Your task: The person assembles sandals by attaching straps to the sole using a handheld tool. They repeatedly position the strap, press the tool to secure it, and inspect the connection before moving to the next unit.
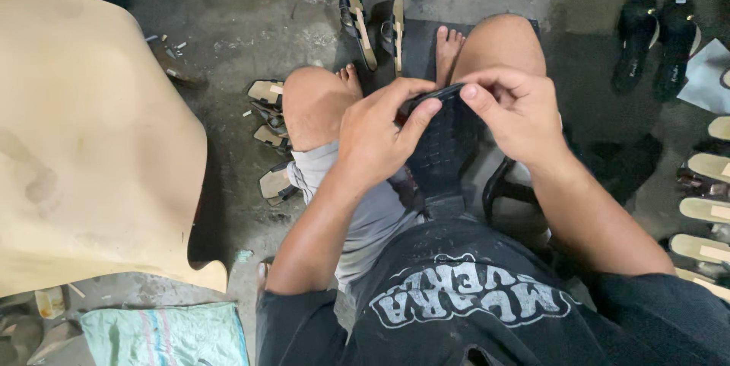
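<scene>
A black shoe sole with a ribbed tread stands on end between my knees, tread side facing me. My left hand grips its upper left edge, thumb pressed along the rim. My right hand pinches the upper right edge, thumb on the top rim. Both hands meet at the sole's top end. A black strap loop hangs below my right wrist, beside the sole.
A large tan sheet fills the left side. Several sandals lie on the concrete floor: two on edge past my feet, a black pair at top right, tan insoles along the right edge, more by my left knee. A pale green sack lies bottom left.
</scene>
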